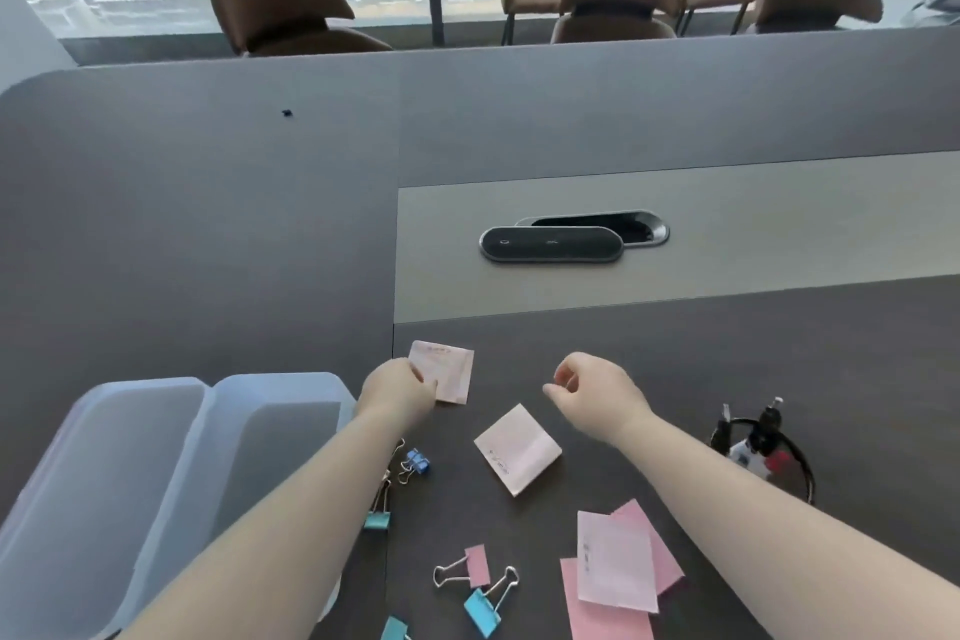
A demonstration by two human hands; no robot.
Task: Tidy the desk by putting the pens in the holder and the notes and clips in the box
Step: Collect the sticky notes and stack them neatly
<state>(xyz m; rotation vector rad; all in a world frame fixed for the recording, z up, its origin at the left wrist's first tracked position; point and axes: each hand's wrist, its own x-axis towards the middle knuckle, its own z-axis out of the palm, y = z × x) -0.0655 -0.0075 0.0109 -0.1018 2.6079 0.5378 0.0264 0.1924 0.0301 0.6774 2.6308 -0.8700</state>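
**A:** Start with the hands. What are they doing?

**B:** The left hand (397,392) pinches a pale pink note (447,372) by its near-left corner, thumb on top; the note lies on or just above the desk, just right of the box (156,457). The right hand (592,392) holds nothing. Its fingers are loosely curled, thumb and forefinger apart, and it hovers above the desk (727,353) beyond a folded pale note (517,450).

**A:** So what counts as done?

**B:** The pens look done. The black wire holder (763,452) at the right has several pens standing in it, and I see no loose pen on the desk. The lower right corner is hidden behind the right forearm, though, so one could lie there.

**A:** And the box?

**B:** Translucent, two compartments, to the left. Both look empty through the plastic, though the near end is covered by the left forearm. I judge the notes and clips are barely begun.

**A:** What is left out?

**B:** The note in hand, the folded one in the middle, and a stack of pink notes (618,572) near the lower edge. Clips too: a blue binder clip (415,460) and a teal binder clip (378,517) beside the left forearm, a pink binder clip (475,565) and a light blue binder clip (483,611) lower down, and another teal one cut off by the bottom edge.

**A:** Your estimate?

**B:** Roughly a third through. The note in the left hand seems the first paper bound for the box.
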